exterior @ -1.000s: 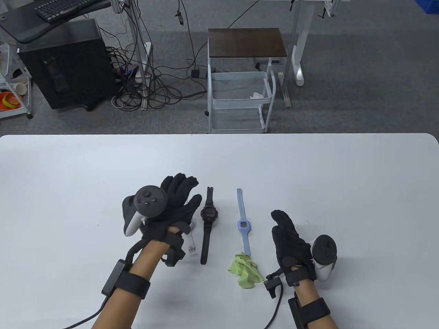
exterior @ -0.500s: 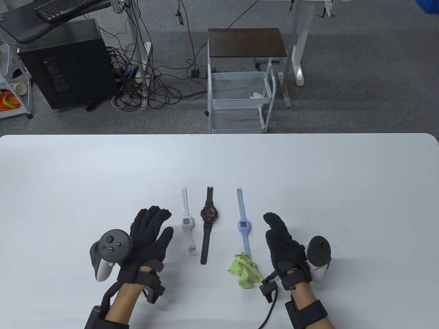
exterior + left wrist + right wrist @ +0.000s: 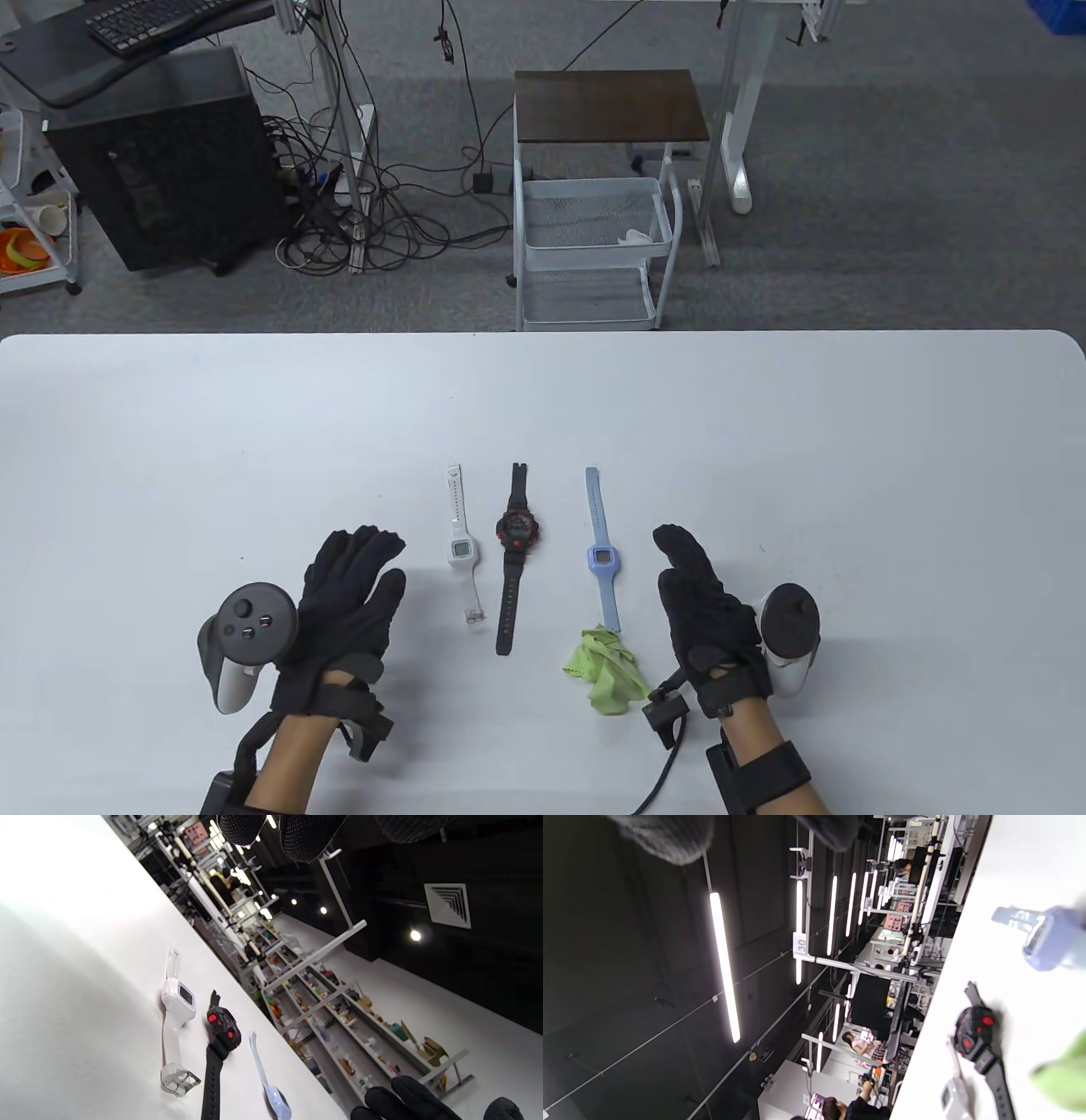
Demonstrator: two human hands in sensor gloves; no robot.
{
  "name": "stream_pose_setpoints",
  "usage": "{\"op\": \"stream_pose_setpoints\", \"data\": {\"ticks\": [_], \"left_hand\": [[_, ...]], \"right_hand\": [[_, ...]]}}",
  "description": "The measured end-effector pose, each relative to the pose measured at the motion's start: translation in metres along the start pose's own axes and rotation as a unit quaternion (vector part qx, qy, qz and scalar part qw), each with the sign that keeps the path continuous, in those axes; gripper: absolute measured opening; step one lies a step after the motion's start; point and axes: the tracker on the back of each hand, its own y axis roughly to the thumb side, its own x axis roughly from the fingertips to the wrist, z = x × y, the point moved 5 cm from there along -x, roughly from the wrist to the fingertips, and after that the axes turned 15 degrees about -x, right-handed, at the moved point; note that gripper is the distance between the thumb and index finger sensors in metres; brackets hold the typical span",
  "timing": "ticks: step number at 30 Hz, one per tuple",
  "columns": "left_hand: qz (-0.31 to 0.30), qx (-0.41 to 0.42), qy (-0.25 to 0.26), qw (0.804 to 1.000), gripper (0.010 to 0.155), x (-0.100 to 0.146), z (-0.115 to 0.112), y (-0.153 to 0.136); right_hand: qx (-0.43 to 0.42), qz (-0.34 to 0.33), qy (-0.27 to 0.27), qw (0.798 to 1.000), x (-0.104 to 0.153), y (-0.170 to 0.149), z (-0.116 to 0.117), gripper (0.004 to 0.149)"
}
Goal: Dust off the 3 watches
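Three watches lie side by side on the white table (image 3: pixel 764 407): a white watch (image 3: pixel 461 548) (image 3: pixel 178 998), a black watch (image 3: pixel 516 531) (image 3: pixel 223 1029) (image 3: pixel 976 1035) with red buttons in the middle, and a light blue watch (image 3: pixel 601 560) (image 3: pixel 275 1099) (image 3: pixel 1050 942). A crumpled green cloth (image 3: pixel 607 669) (image 3: pixel 1062 1075) sits at the blue watch's near end. My left hand (image 3: pixel 352 586) lies flat and empty left of the white watch, fingers straight. My right hand (image 3: pixel 700 586) stands on its edge right of the blue watch, fingers straight, holding nothing.
Beyond the table's far edge stand a white wire cart (image 3: pixel 594 246) with a dark top, a black computer tower (image 3: pixel 161 153) and tangled cables (image 3: pixel 373 212) on the grey floor. A cable (image 3: pixel 670 768) trails from my right wrist across the table's near edge.
My left hand has pulled back from over the white watch, down and to the left, uncovering it. My right hand shifted slightly left and has since stayed still.
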Motion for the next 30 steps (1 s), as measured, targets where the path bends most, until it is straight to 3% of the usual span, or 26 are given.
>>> {"op": "stream_pose_setpoints", "data": {"ticks": [30], "left_hand": [[-0.008,0.052,-0.021,0.998,0.068,-0.0019,-0.0062,0.0013]], "right_hand": [[0.01,0.008,0.015,1.0,0.001,-0.0033,0.0035,0.088]]}}
